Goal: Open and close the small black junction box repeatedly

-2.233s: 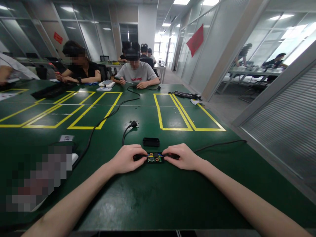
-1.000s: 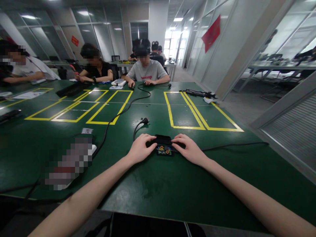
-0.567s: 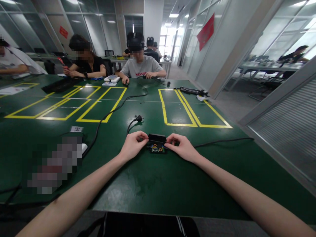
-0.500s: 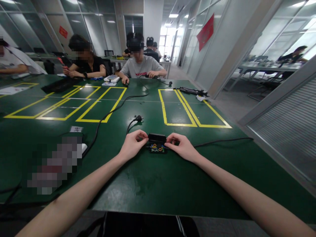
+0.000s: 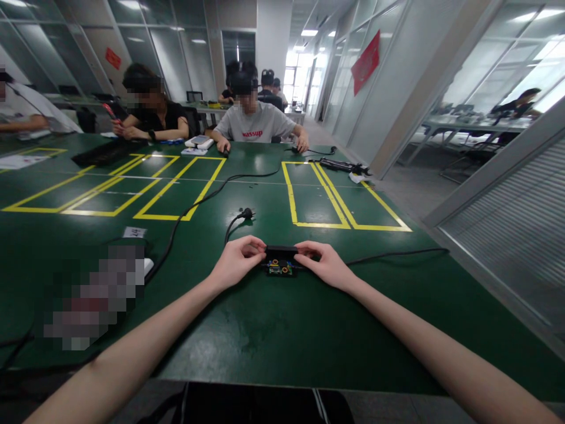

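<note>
A black plastic cover (image 5: 281,252) is held by its two ends, my left hand (image 5: 238,259) at one and my right hand (image 5: 324,263) at the other. Fingers and thumbs of both hands are closed on it. Just below and in front of the cover lies an opened power adapter (image 5: 281,268), its circuit board and copper-coloured ring coils showing. The cover stands tilted along the adapter's far side; whether the two touch I cannot tell. A black cable (image 5: 397,253) runs off to the right, and a plug (image 5: 248,214) lies beyond my left hand.
Yellow tape rectangles (image 5: 321,224) mark the green table (image 5: 282,335). A long black cable (image 5: 179,221) crosses the left side near a blurred object (image 5: 95,294). A folded black tripod-like item (image 5: 344,166) lies far right. Co-workers sit opposite, one in a grey shirt (image 5: 258,121).
The cover has come slightly down and tilted toward me, with both hands still on its ends. Across the table, a co-worker's hand has moved right with a dark object.
</note>
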Demonstrator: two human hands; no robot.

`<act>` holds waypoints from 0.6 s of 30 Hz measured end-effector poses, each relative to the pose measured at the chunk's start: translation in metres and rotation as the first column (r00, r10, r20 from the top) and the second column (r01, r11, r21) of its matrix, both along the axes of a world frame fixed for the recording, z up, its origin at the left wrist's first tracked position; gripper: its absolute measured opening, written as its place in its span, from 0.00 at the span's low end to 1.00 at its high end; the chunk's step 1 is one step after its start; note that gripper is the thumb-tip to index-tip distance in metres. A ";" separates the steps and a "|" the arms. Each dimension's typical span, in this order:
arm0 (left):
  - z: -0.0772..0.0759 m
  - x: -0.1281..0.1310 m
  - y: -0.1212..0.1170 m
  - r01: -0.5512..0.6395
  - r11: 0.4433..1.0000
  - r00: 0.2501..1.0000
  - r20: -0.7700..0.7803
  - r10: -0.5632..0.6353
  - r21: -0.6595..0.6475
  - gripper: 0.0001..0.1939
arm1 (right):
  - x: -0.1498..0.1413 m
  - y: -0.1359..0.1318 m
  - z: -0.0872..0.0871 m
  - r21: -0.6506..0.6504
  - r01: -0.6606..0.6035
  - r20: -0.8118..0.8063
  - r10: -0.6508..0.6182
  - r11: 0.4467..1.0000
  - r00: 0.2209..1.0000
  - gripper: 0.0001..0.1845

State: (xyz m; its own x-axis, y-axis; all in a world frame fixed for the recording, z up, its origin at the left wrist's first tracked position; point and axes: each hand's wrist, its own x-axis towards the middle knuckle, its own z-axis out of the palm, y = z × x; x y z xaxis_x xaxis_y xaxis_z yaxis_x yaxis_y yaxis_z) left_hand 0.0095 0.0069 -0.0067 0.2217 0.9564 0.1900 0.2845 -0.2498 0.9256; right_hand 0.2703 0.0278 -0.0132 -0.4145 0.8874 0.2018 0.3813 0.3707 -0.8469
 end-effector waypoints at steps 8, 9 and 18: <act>0.009 -0.001 -0.005 0.053 0.998 0.996 -0.076 -0.051 0.025 0.11 | 0.004 -0.007 0.009 0.095 -0.171 0.052 0.166 0.981 0.985 0.13; 0.010 -0.001 -0.006 0.056 0.998 0.994 -0.101 -0.052 0.035 0.12 | 0.004 -0.007 0.008 0.120 -0.187 0.049 0.182 0.975 0.982 0.12; 0.009 -0.003 -0.007 0.205 0.939 0.855 -0.518 -0.033 0.278 0.13 | 0.004 -0.007 0.006 0.192 -0.195 0.205 0.155 0.962 0.966 0.14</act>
State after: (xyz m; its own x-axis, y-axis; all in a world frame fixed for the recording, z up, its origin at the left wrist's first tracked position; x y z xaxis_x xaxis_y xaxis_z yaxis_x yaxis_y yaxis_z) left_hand 0.0067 -0.0004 0.0022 0.4760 0.8250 0.3048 0.6331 -0.5619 0.5324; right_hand 0.2744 0.0205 -0.0074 -0.6077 0.7435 0.2790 0.4377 0.6068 -0.6636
